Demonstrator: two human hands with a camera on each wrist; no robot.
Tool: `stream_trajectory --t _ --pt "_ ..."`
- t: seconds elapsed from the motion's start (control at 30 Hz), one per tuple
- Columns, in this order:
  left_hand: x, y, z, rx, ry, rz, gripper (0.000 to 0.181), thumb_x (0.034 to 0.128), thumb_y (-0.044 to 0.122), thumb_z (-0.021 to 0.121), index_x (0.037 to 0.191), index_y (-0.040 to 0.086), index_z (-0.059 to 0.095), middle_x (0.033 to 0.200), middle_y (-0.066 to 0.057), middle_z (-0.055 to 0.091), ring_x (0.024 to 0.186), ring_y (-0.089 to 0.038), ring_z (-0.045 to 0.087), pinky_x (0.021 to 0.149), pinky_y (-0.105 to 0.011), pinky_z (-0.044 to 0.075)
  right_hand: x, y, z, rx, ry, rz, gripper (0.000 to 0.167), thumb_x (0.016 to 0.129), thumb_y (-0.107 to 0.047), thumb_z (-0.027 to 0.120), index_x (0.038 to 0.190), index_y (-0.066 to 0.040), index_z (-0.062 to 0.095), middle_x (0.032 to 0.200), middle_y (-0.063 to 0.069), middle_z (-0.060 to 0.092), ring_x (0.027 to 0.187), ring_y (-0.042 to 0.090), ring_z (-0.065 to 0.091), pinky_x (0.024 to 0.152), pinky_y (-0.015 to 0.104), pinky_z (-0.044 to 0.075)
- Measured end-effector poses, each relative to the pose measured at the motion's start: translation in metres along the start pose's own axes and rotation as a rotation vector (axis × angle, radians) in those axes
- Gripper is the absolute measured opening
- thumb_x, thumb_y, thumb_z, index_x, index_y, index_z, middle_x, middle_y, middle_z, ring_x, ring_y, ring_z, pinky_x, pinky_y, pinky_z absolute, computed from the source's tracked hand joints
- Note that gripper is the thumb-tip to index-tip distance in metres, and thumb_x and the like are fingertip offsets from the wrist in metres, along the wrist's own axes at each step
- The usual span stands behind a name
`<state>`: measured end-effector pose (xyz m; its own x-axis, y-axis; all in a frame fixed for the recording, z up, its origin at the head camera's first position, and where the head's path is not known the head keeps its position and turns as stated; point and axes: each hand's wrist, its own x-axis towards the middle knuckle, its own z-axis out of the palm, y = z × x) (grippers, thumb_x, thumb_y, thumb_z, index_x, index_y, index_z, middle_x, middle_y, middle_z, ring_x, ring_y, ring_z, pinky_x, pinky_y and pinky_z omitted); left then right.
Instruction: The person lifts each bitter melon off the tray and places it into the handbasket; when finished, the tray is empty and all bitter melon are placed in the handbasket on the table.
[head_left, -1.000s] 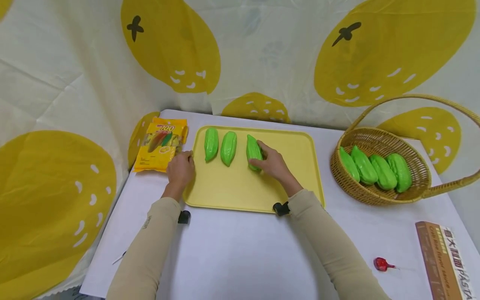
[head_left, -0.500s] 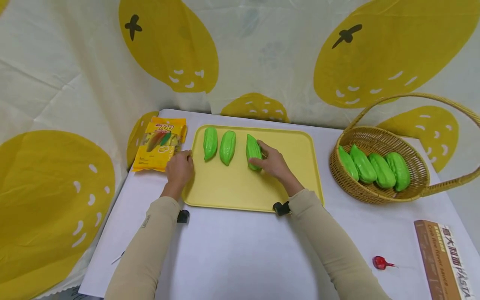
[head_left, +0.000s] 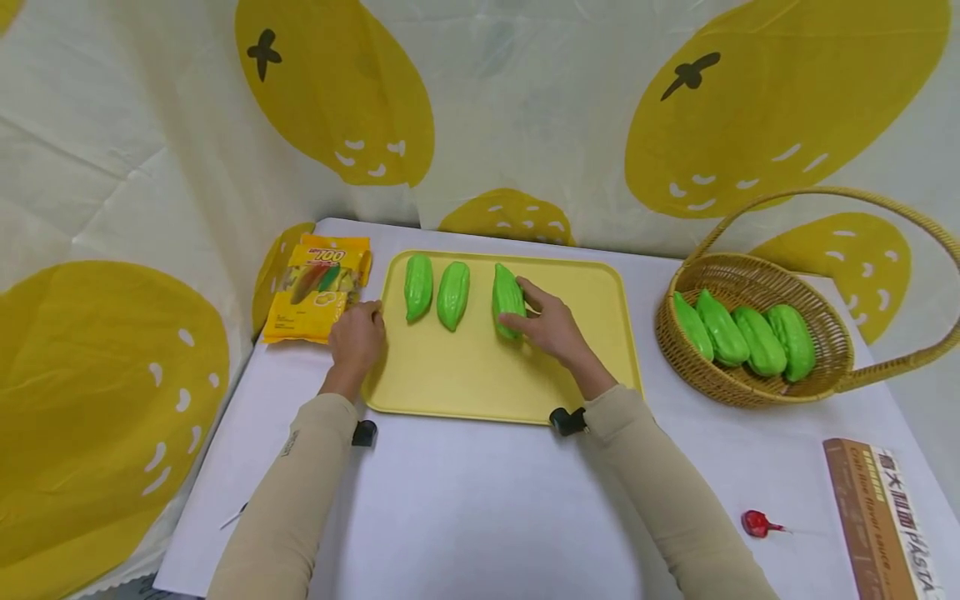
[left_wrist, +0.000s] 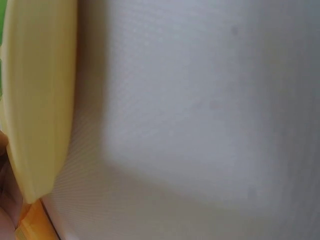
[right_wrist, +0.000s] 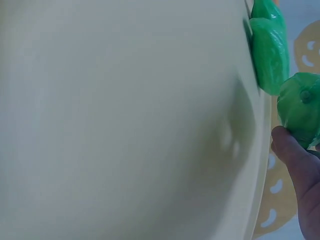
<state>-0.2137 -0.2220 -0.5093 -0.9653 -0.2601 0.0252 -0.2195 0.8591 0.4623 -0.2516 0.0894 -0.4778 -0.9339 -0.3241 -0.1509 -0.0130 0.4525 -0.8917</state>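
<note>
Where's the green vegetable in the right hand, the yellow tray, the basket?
Held green vegetable (head_left: 507,297): head view, middle of its body.
Yellow tray (head_left: 450,375): head view, bare floor toward the near edge.
Basket (head_left: 688,372): head view, outer wicker wall.

Bright green gourd (head_left: 507,293), yellow tray (head_left: 450,375)

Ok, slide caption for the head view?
Right hand holds a ribbed green fruit above the yellow tray; left hand grips the tray's left rim.

Both sleeves (head_left: 288,500) are beige, with black wrist devices (head_left: 567,422).
</note>
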Motion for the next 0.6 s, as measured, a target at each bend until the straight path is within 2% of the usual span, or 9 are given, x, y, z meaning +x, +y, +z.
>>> stream_trajectory --t 0.3,0.6 --pt "0.0 -0.001 -0.001 0.002 -0.008 -0.003 0.035 0.1055 0.017 0.051 0.136 0.006 0.065 0.13 -0.018 0.069 0.117 -0.041 0.066 0.094 -0.057 0.053 -0.015 -0.012 -0.008 0.057 0.007 -0.053 0.084 0.093 -0.03 0.075 0.162 -0.015 0.029 0.166 0.01 0.035 0.145 0.033 0.047 0.111 0.043 0.048" --pt "0.0 0.0 -0.002 0.004 -0.009 -0.006 0.035 0.1058 0.019 0.051 0.135 0.007 0.065 0.129 -0.018 0.07 0.116 -0.041 0.067 0.094 -0.058 0.053 -0.029 -0.023 -0.017 0.079 0.021 -0.07 0.085 0.093 -0.031 0.075 0.162 -0.018 0.028 0.165 0.009 0.036 0.143 0.034 0.05 0.106 0.043 0.051"
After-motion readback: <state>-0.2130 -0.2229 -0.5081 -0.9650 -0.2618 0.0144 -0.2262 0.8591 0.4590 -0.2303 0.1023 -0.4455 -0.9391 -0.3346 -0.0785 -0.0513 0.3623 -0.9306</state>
